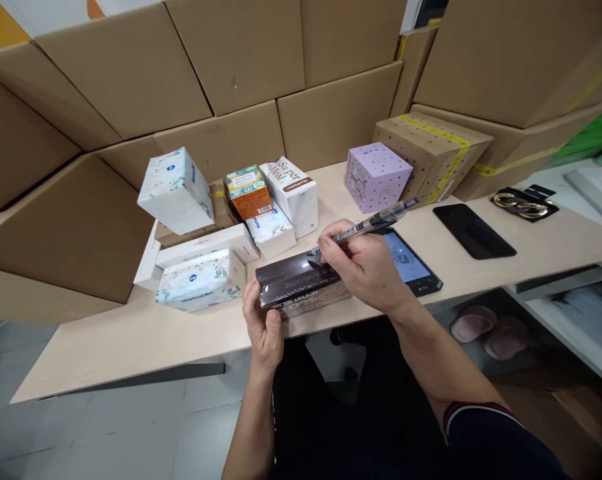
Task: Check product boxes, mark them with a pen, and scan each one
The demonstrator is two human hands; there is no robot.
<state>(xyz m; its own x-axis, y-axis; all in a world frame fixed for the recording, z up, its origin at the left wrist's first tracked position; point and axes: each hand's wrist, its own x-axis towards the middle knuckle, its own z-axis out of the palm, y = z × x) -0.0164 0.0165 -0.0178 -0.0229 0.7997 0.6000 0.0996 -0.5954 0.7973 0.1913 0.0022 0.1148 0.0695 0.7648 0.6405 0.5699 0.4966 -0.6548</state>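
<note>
A dark, shiny, film-wrapped box (pixel 301 280) with a printed date on its upper side is tilted near the table's front edge. My left hand (pixel 264 327) grips its left end, thumb on the near face and fingers behind. A clear-barrelled pen (pixel 375 221) is pinched in my right hand (pixel 363 263), which rests over the box's right part. The pen's lower end is down at the box's dark top, and the tip is hidden by my fingers. Behind my right hand lies a tablet-like device (pixel 411 262) with a lit screen, partly covered by the hand.
Tissue packs (pixel 201 280), a white Super Meal box (pixel 293 197) and an orange-green carton (pixel 249 193) stand at left. A purple box (pixel 377 177) stands behind. At right lie a black phone (pixel 474 230) and gold-coloured rings (pixel 523 205). Cardboard boxes (pixel 241 57) wall the back.
</note>
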